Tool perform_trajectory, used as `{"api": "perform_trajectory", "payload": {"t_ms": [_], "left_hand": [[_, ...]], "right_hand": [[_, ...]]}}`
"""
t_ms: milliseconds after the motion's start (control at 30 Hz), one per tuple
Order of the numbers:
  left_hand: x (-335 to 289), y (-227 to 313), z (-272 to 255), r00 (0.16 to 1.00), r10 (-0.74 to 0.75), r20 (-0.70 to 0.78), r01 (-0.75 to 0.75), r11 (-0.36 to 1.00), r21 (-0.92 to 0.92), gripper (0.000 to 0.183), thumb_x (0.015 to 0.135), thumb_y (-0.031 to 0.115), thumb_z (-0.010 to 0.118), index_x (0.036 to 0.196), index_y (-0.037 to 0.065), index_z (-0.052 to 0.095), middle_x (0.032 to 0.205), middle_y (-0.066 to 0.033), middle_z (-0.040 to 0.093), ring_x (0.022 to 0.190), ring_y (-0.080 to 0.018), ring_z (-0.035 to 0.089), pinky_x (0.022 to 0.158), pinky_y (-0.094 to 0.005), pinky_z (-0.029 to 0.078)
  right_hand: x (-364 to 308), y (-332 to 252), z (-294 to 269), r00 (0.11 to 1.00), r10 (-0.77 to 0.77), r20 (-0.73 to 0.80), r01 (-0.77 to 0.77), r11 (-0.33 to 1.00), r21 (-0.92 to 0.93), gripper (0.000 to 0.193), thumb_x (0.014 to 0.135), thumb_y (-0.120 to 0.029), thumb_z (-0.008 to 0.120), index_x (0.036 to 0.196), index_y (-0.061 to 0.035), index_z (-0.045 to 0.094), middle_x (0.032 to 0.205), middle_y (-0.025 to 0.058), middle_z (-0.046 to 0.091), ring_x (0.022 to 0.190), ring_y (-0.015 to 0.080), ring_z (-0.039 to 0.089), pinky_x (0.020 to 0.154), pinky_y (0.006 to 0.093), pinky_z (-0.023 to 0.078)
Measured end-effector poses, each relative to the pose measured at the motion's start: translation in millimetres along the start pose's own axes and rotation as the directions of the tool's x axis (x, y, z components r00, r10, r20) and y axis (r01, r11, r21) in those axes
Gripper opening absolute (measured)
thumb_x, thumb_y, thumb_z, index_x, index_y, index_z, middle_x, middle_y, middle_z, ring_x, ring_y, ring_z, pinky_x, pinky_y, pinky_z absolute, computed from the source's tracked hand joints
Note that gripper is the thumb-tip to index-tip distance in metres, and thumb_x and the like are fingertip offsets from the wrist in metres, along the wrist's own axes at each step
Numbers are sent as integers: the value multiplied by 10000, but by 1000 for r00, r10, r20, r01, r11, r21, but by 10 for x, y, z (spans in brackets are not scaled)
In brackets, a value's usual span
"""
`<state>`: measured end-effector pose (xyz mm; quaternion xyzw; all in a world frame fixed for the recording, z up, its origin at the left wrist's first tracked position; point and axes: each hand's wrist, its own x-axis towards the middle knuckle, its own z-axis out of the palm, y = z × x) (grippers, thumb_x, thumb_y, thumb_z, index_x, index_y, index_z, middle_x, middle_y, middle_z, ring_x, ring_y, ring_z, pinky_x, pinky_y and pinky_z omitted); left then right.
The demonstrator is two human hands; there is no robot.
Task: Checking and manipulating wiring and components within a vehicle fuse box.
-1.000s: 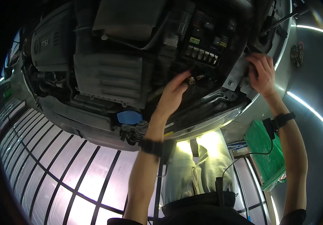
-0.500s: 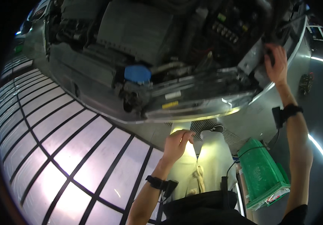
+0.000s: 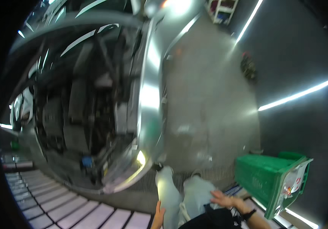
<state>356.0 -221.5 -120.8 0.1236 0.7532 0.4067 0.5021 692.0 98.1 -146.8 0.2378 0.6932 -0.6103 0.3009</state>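
My left hand (image 3: 159,214) hangs low beside my left thigh, its visible fingers stretched out and nothing seen in them. My right hand (image 3: 223,199) is beside my right thigh with its fingers apart, holding nothing. A dark strap (image 3: 249,214) circles my right wrist. Ahead and to the left stands a car with its engine bay (image 3: 80,118) exposed. A blue cap (image 3: 87,162) shows near the front of the bay. The silver fender (image 3: 150,103) runs along the bay's right side. Both hands are apart from the car.
A green bin (image 3: 261,173) with litter in it stands close on my right. Dark floor grating (image 3: 217,173) crosses in front of my feet. Pale floor panels (image 3: 84,213) lie at the lower left. A dark bundle (image 3: 248,66) and a shelf rack (image 3: 222,10) are farther off.
My right hand has left the right edge of the engine bay and dropped by my thigh. My left hand has lowered and its fingers have straightened. The view has swung right, showing more fender and floor.
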Motion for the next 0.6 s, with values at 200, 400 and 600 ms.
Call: {"api": "perform_trajectory", "payload": {"t_ms": [200, 400, 600], "left_hand": [[766, 1592, 445, 986, -58, 159, 27, 982, 187, 671, 1094, 361, 504, 1626, -6, 323, 1666, -219, 365, 1551, -318, 329, 1268, -397, 257], [2949, 3406, 1102, 903, 23, 429, -225, 877, 424, 693, 1072, 435, 535, 1570, -30, 409, 1590, -258, 461, 1499, -352, 422, 1244, -402, 311], [4797, 5936, 1623, 768, 58, 638, -593, 442, 673, 571, 995, 434, 583, 1426, 60, 604, 1404, -199, 647, 1303, -375, 607, 1099, -460, 489]], "right_hand": [[-527, -482, -1113, 953, 301, 30, -267, 794, 546, 701, 1103, -515, 456, 1666, -123, 311, 1668, 125, 390, 1519, 285, 389, 1245, 393, 312], [-458, 869, -2420, 872, -80, -483, 228, 939, 256, 353, 933, -256, 543, 1200, -132, 739, 1418, 67, 641, 1402, 241, 493, 1259, 464, 298], [-962, 108, -4152, 446, 592, -672, 519, 441, 733, 272, 1064, -225, 581, 1299, -89, 592, 996, 32, 634, 749, 107, 588, 612, 277, 508]]}}
